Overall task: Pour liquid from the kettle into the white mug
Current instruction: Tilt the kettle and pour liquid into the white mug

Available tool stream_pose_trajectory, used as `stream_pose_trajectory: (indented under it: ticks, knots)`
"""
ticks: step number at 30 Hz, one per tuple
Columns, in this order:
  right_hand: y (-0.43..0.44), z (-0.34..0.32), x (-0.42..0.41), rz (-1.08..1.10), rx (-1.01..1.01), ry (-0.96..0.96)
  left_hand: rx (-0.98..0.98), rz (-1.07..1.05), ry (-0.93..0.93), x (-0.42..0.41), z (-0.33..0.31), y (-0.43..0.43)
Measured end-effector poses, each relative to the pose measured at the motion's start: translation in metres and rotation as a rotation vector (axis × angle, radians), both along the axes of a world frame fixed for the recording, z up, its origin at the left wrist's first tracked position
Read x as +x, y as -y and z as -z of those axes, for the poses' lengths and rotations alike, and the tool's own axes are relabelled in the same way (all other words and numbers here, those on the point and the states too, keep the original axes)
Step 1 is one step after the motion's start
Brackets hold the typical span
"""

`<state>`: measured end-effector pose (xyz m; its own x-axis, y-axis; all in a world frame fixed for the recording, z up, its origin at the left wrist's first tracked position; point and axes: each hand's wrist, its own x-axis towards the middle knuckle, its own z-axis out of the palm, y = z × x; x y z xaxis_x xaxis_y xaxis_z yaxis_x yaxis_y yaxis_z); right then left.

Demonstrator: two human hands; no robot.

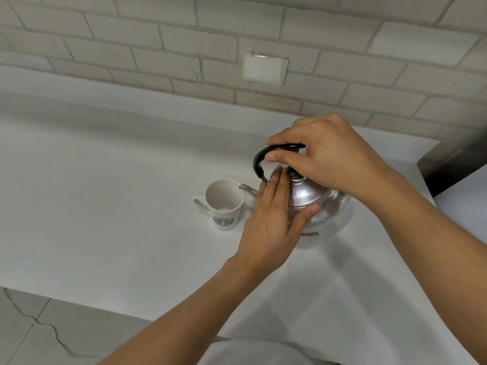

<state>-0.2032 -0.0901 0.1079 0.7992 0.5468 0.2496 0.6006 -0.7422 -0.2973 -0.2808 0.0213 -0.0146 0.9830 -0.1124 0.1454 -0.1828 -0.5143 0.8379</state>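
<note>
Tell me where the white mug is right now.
In the head view, the white mug stands upright on the white counter, left of the steel kettle, just beneath its spout.

One head-worn wide-angle view only, looking forward and steeply down from above the near edge of a white counter (105,196), with both forearms entering from the bottom of the frame. It faces a brick-pattern wall (263,30) that fills the top of the frame, its courses bowed by the lens, and a strip of floor (39,335) shows at lower left. The range is close, within arm's reach of the counter; no second view is supplied, so there is no shared coverage.
</note>
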Motion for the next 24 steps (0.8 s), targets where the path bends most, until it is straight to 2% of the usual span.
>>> stream_pose_trajectory:
  ticks: [13,24]
  knots:
    - [-0.029,-0.012,0.002,-0.075,-0.225,0.089,-0.277,-0.055,0.085,-0.003,0.004,0.002]
    - [-0.044,-0.024,0.007,-0.102,-0.329,0.132,-0.363,-0.106,0.104,-0.003,-0.006,0.007]
